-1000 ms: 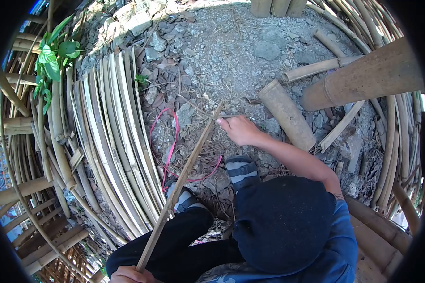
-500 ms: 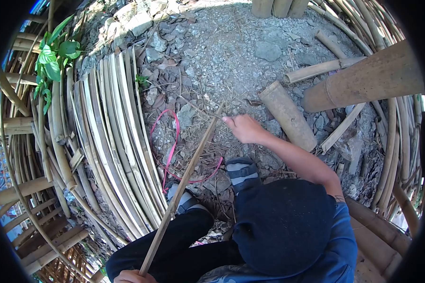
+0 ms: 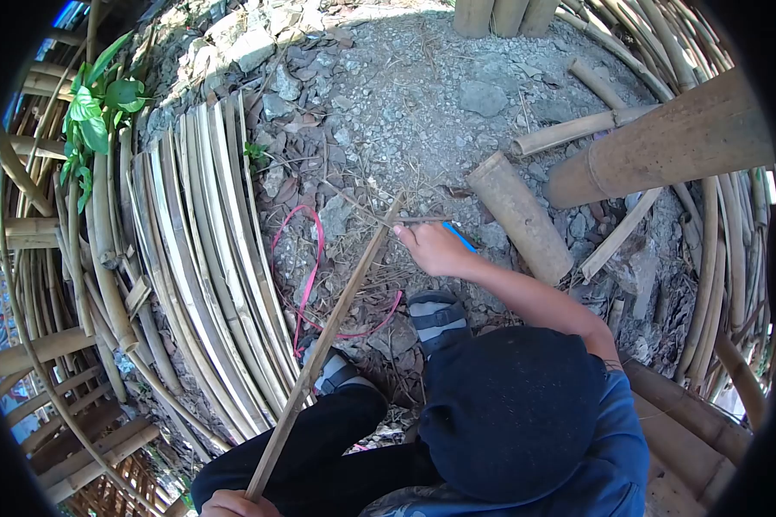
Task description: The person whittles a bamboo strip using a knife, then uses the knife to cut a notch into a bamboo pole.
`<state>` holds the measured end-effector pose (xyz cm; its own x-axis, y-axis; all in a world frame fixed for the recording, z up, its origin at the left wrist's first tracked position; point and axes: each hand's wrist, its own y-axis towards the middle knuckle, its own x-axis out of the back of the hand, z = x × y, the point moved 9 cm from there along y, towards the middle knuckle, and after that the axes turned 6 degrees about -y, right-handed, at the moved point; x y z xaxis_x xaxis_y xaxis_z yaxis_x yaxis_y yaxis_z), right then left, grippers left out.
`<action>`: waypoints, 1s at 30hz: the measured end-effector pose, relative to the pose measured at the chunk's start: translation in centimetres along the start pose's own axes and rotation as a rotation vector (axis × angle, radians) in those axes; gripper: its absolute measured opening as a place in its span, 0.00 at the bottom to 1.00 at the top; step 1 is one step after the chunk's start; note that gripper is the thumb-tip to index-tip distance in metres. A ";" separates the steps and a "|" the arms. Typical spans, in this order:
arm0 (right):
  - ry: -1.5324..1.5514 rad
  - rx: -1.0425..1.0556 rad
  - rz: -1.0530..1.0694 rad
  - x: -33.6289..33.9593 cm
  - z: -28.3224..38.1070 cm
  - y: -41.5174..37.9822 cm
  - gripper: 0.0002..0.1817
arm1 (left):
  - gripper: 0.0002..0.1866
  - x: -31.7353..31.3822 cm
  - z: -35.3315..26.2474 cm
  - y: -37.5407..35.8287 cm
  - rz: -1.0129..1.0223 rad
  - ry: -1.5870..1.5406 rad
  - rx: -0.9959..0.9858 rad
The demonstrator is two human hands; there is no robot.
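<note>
A long, narrow bamboo strip (image 3: 323, 345) runs slantwise from the bottom of the view up to the ground in front of my feet. My left hand (image 3: 237, 503) is closed round its near end, low by my leg. Close to the strip's far end, my right hand (image 3: 435, 247) is closed, thumb against the strip. It grips what looks like a knife (image 3: 462, 238), with a blue part and a thin dark edge showing; the fingers hide the rest. A pink ribbon (image 3: 319, 250) lies looped on the ground left of the strip.
Many split bamboo strips (image 3: 203, 233) lie side by side at left. A short bamboo piece (image 3: 522, 215) and a thick bamboo pole (image 3: 664, 142) are at right. Stones and dry leaves cover the ground. A leafy green plant (image 3: 86, 103) grows at upper left.
My right hand has shifted slightly down and left and turned, so the blue part now shows. My left hand keeps its hold on the strip's near end.
</note>
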<state>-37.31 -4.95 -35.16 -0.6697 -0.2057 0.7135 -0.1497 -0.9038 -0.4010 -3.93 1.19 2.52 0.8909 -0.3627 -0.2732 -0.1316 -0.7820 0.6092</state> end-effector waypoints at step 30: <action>0.043 -0.066 0.009 -0.4 -0.3 0.4 0.37 | 0.20 -0.1 0.4 0.4 0.018 -0.004 0.016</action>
<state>-37.26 -5.08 -35.77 -0.7016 -0.1959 0.6852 -0.1901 -0.8752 -0.4449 -4.20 0.70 2.52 0.8865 -0.3791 -0.2655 -0.1547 -0.7834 0.6020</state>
